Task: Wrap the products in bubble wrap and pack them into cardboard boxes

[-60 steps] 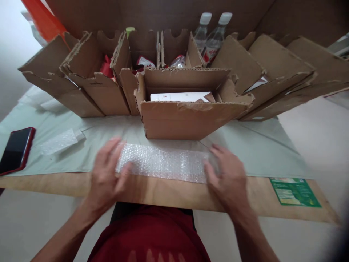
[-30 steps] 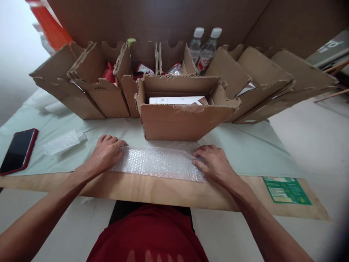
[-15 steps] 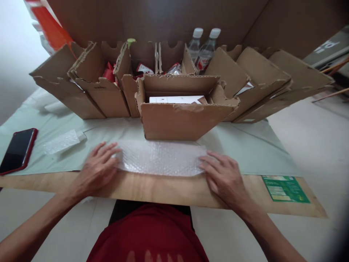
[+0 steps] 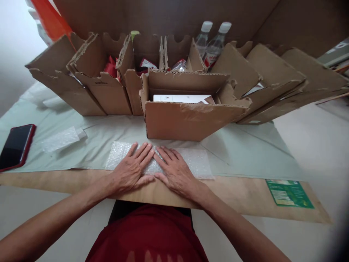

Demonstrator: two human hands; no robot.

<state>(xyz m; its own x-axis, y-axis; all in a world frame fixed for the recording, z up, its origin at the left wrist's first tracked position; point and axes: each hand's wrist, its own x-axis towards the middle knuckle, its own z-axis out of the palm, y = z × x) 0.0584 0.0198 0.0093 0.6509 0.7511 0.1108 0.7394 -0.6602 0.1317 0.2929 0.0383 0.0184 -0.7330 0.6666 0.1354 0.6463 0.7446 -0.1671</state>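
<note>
A strip of bubble wrap [image 4: 198, 163] lies flat along the front of the table, partly over the pale green cloth and close to the bare wooden edge. My left hand [image 4: 134, 165] rests on its middle-left part, palm down with the fingers stretched out. Beside it, my right hand [image 4: 174, 168] also lies flat on the wrap, its fingers spread. The fingertips of both hands come close together near the strip's middle. Just behind the wrap stands an open cardboard box [image 4: 191, 122] holding a white box [image 4: 180, 98].
A row of cardboard bins [image 4: 109, 92] lines the back, with red items and packets inside. Two clear bottles [image 4: 215, 45] stand behind them. At left lie a phone [image 4: 16, 145] and a smaller bubble wrap piece [image 4: 61, 139]. A green card [image 4: 289, 193] lies front right.
Both hands have moved inward from the two ends of the bubble wrap to its middle and now lie flat on it. The view has shifted slightly.
</note>
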